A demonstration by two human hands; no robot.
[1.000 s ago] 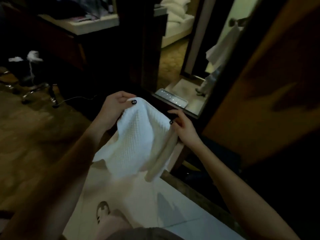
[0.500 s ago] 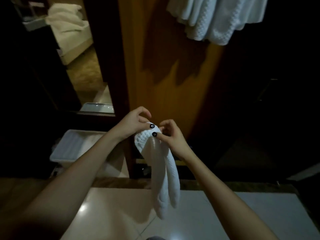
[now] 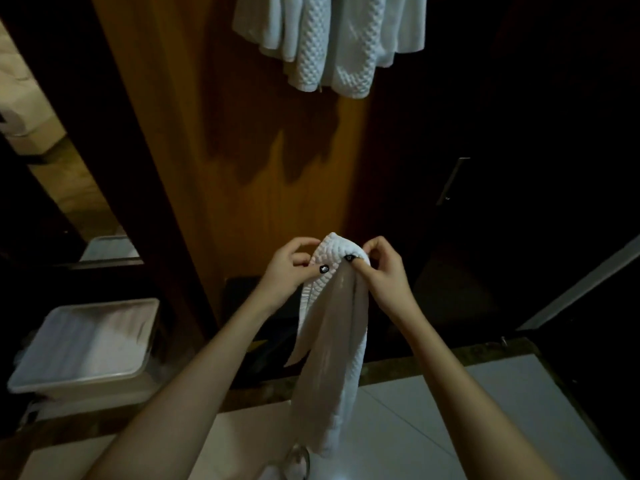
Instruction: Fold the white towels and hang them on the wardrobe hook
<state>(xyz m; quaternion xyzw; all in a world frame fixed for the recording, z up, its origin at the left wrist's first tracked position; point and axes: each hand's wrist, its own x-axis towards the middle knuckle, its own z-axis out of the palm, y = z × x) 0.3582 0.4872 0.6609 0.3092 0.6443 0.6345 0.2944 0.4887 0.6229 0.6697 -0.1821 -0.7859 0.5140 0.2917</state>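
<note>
Watcher: Since a second ago the cloth has gone from a wide, spread sheet to a narrow strip, and the view has swung from the mirror to the wardrobe panel (image 3: 249, 150). Over the last half second the two grips have drawn slightly apart along the top fold.

Partner: So what are the hands doing right now?

Watcher: Left hand (image 3: 289, 268) and right hand (image 3: 384, 271) each pinch the top of the folded towel (image 3: 330, 341). They are close together, with the hump of the fold between them. Neither is free.

Partner: And the towel itself?

Watcher: It hangs straight down from that fold, long axis vertical. Both tails are loose in the air over the tiled floor (image 3: 391, 427) and touch nothing else. A white bin (image 3: 79, 377) sits well off to the left.

Partner: Where does it have to go?

Watcher: Up and forward. The hung towels (image 3: 329, 46) drape against the panel directly above the hands, well apart from them. I can't see the hook; presumably it is hidden above the top of the view. The hands are about level, so neither is clearly nearer. I'd judge the lift goes straight up, fold leading and tails trailing, with the fold kept open enough to catch the hook.
</note>
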